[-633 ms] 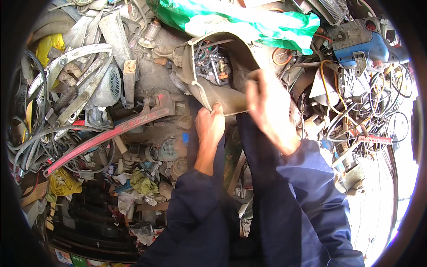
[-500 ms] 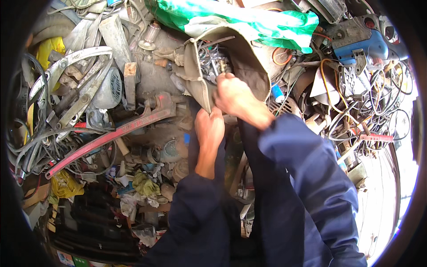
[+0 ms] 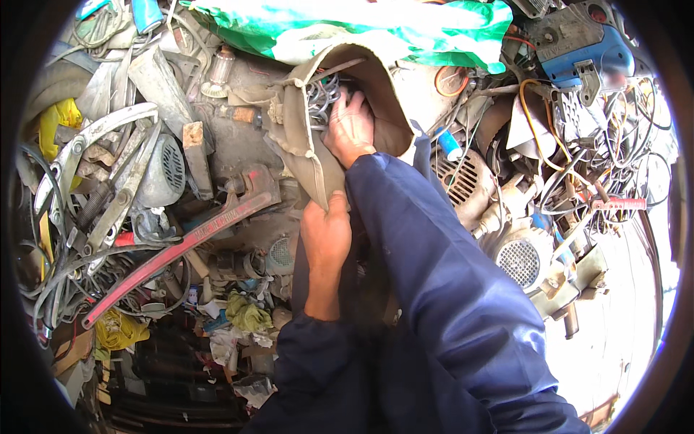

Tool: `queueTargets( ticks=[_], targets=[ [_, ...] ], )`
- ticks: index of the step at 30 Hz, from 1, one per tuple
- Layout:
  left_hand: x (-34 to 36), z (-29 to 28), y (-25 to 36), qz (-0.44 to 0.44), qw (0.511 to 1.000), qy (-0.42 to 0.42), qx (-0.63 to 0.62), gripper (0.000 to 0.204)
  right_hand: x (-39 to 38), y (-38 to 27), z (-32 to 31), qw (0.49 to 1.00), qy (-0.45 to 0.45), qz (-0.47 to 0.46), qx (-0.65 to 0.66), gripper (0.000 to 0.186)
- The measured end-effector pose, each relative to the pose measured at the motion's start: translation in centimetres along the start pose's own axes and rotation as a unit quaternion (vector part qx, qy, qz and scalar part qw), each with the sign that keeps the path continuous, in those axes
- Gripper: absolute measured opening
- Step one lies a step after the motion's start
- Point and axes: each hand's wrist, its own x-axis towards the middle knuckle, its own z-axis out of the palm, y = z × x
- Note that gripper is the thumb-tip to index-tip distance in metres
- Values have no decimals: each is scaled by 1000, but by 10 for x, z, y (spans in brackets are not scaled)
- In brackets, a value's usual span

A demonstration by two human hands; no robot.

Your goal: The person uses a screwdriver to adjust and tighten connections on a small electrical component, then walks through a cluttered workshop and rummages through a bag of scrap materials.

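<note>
A tan canvas bag (image 3: 400,119) stands with its mouth gaping in front of me. Shiny metal rings and small metal parts (image 3: 322,98) lie inside it, along with a thin rod (image 3: 340,70) near the top. My left hand (image 3: 325,231) pinches the bag's lower front corner between thumb and fingers. Deep in the mouth of the bag is my right hand (image 3: 350,126), back upward and fingers stretched apart against the metal parts. Its fingertips are partly hidden among them.
A green plastic sack (image 3: 463,32) lies behind the bag. At left are a red metal bar tool (image 3: 181,246), tangled cables and grey metal arms. On the right sit a blue-and-grey power tool (image 3: 578,47), vented motor housings (image 3: 463,181) and more wires.
My right hand has gone from the bag's near edge further into its mouth, fingers spreading. My left hand keeps hold of the corner, slightly lower in view.
</note>
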Motion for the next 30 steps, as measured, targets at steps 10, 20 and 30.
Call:
queueTargets(
  ticks=[10, 20, 30],
  targets=[
    [-5, -14, 14, -4, 987, -26, -161, 25, 61, 39, -73, 965, -202, -165, -26, 45],
    [23, -42, 41, 214, 957, 185, -58, 55, 71, 35, -124, 939, -133, -302, -100, 23],
    [38, -55, 71, 260, 942, 188, -96, 11, 49, 49, -146, 931, -100, -309, -169, 16]
  ],
)
